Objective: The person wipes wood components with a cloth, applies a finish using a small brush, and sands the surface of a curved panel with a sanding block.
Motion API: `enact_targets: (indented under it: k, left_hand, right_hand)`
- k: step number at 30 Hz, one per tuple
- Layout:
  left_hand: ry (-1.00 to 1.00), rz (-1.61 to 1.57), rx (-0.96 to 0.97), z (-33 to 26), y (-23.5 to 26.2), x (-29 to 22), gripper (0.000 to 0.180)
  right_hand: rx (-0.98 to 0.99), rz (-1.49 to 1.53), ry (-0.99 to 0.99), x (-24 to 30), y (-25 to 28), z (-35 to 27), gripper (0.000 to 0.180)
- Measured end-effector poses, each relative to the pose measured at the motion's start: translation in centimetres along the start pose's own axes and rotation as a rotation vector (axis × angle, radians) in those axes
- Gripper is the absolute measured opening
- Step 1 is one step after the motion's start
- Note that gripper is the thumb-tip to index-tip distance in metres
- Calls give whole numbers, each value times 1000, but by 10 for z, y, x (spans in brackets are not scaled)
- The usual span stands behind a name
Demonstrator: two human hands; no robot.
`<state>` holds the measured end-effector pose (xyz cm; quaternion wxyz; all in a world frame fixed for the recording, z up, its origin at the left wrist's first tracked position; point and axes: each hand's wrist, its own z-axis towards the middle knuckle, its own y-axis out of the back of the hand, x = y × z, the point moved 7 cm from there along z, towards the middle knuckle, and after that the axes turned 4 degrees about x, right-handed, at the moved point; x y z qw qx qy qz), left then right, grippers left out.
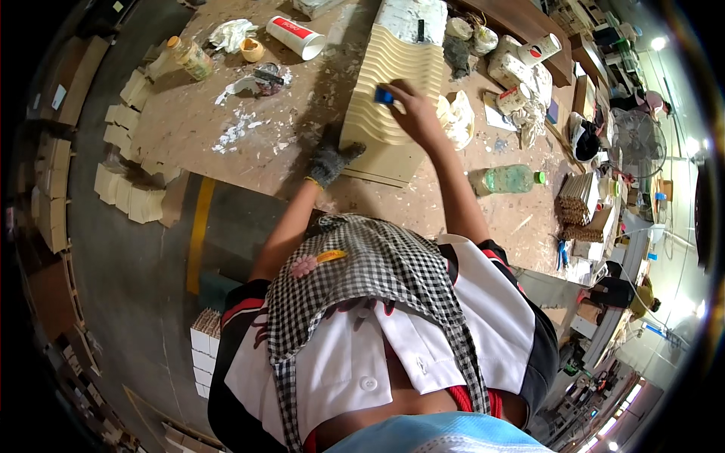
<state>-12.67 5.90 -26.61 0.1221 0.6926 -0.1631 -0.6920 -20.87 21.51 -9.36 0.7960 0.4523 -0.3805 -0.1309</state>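
A cream-coloured wavy ribbed panel [393, 83] lies on the dusty workbench [302, 98]. My left hand [331, 158], in a dark grey work glove, rests on the panel's near left corner and holds it down. My right hand [411, 109] is bare and presses a small blue block [384, 95] against the ribbed surface near the panel's middle. My forearms reach up from my chest, which fills the lower part of the view.
On the bench: a red and white cup [296, 36] on its side, a plastic bottle [189, 57], a green bottle [510, 180], several white tubs [521, 72], crumpled rags. Stacked wooden blocks [128, 196] line the floor at left. A fan [638, 140] stands at right.
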Motion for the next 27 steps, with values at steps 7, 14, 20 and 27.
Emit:
enact_targets:
  k: [7,14,20,27]
  left_hand:
    - [-123,102,-92,-5,11,-11,79]
    - [-99,139,-62,-5,8,-11,82]
    - [-59,141,-67,-5,9,-8,85]
    - [-2,129,-53,-2,4,3,95]
  right_hand:
    - [96,-209,76,20,-36,20,31]
    - [40,-144,7,24,-24,17,33]
    - [72,-307,121,31,-34,17,31]
    - [115,-148,-171,19,-19,9,41]
